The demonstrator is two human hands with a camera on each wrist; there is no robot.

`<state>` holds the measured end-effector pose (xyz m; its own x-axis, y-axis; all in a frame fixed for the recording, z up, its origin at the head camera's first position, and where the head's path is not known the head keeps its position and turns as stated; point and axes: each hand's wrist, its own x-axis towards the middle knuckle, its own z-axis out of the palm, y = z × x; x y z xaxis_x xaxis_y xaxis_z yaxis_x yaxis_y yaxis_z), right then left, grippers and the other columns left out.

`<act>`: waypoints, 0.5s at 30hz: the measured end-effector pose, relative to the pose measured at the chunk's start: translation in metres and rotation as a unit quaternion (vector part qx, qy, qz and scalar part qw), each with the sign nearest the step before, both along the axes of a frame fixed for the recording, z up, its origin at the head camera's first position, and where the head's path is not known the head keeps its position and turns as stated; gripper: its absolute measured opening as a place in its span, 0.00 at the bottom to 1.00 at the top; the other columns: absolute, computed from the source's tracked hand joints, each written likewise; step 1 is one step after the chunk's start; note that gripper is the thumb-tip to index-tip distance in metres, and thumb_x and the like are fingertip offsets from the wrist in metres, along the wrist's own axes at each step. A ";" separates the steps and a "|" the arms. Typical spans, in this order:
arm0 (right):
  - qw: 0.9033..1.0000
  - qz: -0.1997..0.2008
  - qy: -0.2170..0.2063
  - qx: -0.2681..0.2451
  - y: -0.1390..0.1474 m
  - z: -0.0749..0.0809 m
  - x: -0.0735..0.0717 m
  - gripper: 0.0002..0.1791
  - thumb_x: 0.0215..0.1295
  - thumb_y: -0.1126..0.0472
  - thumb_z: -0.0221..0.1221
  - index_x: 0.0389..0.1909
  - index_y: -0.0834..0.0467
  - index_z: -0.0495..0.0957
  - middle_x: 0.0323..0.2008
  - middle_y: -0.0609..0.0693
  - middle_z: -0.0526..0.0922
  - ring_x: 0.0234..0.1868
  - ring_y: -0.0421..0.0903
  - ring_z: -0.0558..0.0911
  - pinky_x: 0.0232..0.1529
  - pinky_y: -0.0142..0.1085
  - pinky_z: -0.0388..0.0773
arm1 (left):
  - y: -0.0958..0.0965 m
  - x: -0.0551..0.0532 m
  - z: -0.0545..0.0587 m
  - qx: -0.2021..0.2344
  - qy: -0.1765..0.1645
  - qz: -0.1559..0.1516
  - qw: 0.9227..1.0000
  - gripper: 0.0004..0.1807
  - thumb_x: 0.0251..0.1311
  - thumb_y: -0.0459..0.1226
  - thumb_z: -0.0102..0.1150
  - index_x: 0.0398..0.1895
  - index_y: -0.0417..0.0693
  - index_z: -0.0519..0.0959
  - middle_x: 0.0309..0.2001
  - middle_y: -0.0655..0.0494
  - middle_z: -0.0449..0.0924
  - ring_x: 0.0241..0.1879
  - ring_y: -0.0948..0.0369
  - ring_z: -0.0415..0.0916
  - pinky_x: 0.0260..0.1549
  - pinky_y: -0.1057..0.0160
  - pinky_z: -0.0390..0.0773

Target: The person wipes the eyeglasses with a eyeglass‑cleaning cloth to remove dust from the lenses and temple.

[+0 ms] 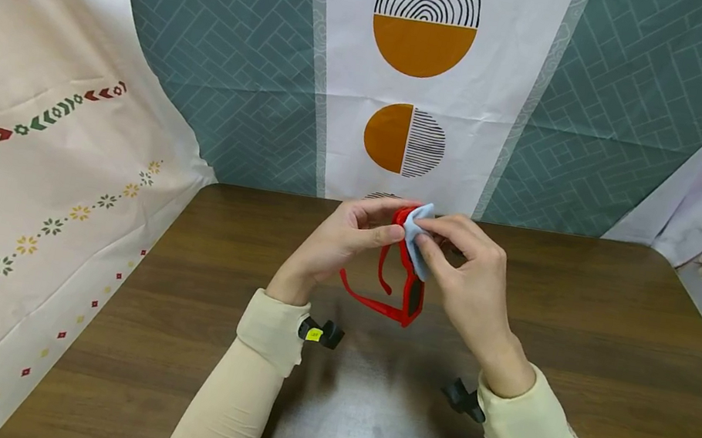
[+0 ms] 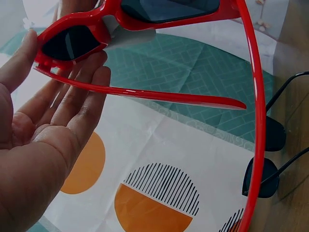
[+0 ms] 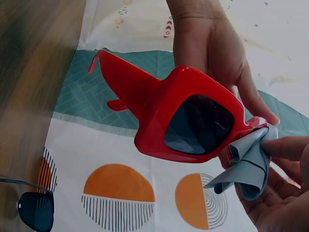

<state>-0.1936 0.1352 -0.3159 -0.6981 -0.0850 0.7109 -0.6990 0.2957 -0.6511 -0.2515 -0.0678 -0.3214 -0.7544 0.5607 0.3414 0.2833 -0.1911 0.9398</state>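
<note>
Red thick-framed sunglasses [image 1: 409, 292] with dark lenses are held above the table, their temples unfolded. My left hand [image 1: 347, 238] grips them at one end of the front, thumb on the near side; in the left wrist view, fingers lie behind that lens. A light blue cloth [image 1: 415, 234] is pinched between thumb and fingers of my right hand [image 1: 476, 276]. It lies against the same end of the frame, covering that lens in the right wrist view. The other dark lens [image 3: 200, 124] is uncovered there.
Dark-lensed glasses with thin black temples [image 2: 263, 176] lie on the brown wooden table [image 1: 581, 353] beyond the hands; the head view hides them. A green and white patterned cloth [image 1: 225, 56] hangs behind the table, and a cream patterned cloth [image 1: 47, 142] hangs at the left.
</note>
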 end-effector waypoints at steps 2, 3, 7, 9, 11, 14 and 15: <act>1.000 0.015 0.001 -0.005 0.000 0.000 0.000 0.11 0.65 0.74 0.68 0.46 0.62 0.89 0.38 0.50 0.85 0.36 0.43 0.77 0.37 0.27 0.76 | 0.000 0.000 0.000 0.001 0.000 0.001 1.000 0.43 0.58 0.58 0.72 0.69 0.40 0.76 0.60 0.47 0.82 0.53 0.52 0.82 0.56 0.59 0.81; 1.000 0.022 0.001 -0.007 0.001 0.001 0.000 0.11 0.65 0.74 0.68 0.46 0.62 0.89 0.38 0.50 0.85 0.36 0.43 0.78 0.36 0.27 0.76 | 0.000 0.000 0.000 0.003 0.001 0.001 1.000 0.42 0.58 0.57 0.72 0.69 0.39 0.76 0.60 0.46 0.82 0.53 0.52 0.82 0.56 0.59 0.81; 0.999 0.048 -0.008 -0.006 0.003 0.002 -0.002 0.11 0.64 0.75 0.67 0.45 0.62 0.89 0.39 0.50 0.86 0.37 0.44 0.78 0.36 0.28 0.76 | 0.000 0.001 0.000 0.018 -0.003 0.009 1.000 0.43 0.57 0.55 0.73 0.68 0.37 0.76 0.57 0.47 0.83 0.52 0.54 0.83 0.57 0.59 0.81; 0.998 0.056 -0.013 0.003 0.005 0.003 -0.002 0.11 0.64 0.76 0.67 0.44 0.62 0.89 0.39 0.50 0.85 0.38 0.44 0.78 0.37 0.30 0.75 | 0.000 0.002 0.001 0.026 -0.009 0.021 0.999 0.44 0.55 0.56 0.74 0.68 0.36 0.76 0.55 0.48 0.83 0.51 0.55 0.83 0.56 0.60 0.81; 0.998 0.063 -0.021 0.012 0.006 0.003 -0.002 0.11 0.64 0.76 0.67 0.44 0.61 0.89 0.40 0.50 0.85 0.39 0.44 0.78 0.38 0.30 0.76 | 0.000 0.002 0.002 0.037 -0.018 0.032 0.999 0.46 0.52 0.56 0.74 0.68 0.35 0.75 0.55 0.50 0.82 0.49 0.56 0.83 0.55 0.61 0.81; 0.997 0.071 -0.033 0.028 0.009 0.004 -0.003 0.12 0.64 0.76 0.66 0.43 0.60 0.89 0.40 0.49 0.85 0.42 0.44 0.79 0.41 0.29 0.78 | -0.001 0.002 0.002 0.057 -0.030 0.046 0.997 0.47 0.50 0.56 0.75 0.68 0.35 0.75 0.55 0.52 0.82 0.49 0.57 0.82 0.54 0.62 0.80; 0.996 0.074 -0.036 0.033 0.009 0.005 -0.003 0.12 0.65 0.76 0.66 0.43 0.59 0.89 0.40 0.48 0.85 0.42 0.44 0.80 0.42 0.29 0.78 | -0.001 0.002 0.002 0.062 -0.031 0.048 0.996 0.47 0.51 0.56 0.75 0.68 0.35 0.75 0.55 0.52 0.82 0.50 0.57 0.81 0.54 0.63 0.80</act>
